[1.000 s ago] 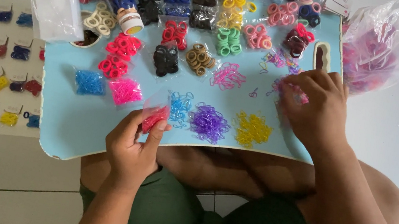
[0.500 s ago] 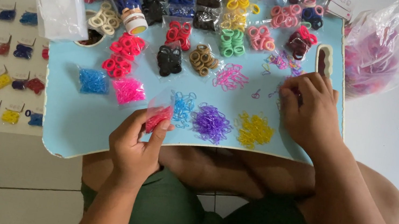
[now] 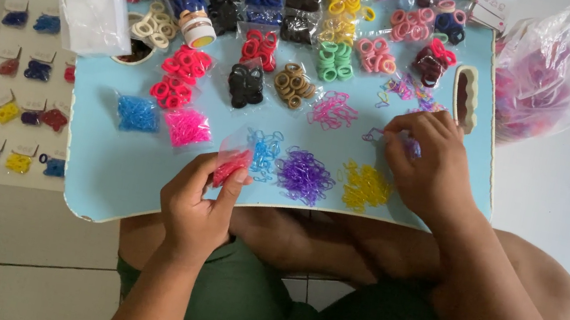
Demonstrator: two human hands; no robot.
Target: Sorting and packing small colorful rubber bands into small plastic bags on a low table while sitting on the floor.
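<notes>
Bag (image 3: pixel 230 158) of red bands, light and limp, pinched by left hand (image 3: pixel 198 203) near table's (image 3: pixel 109 184) front edge; right hand (image 3: pixel 428 166) picks loose bands (image 3: pixel 412 145).

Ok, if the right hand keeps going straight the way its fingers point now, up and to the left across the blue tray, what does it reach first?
Probably the loose pink bands. The right hand points its fingertips up-left, and that pile lies nearest in that line, though a stray purple band right by the fingertips may come first.

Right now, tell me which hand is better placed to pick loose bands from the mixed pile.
Right hand: its fingers already rest on the mixed loose elastic bands, while the left hand holds a small clear bag of red bands.
</notes>
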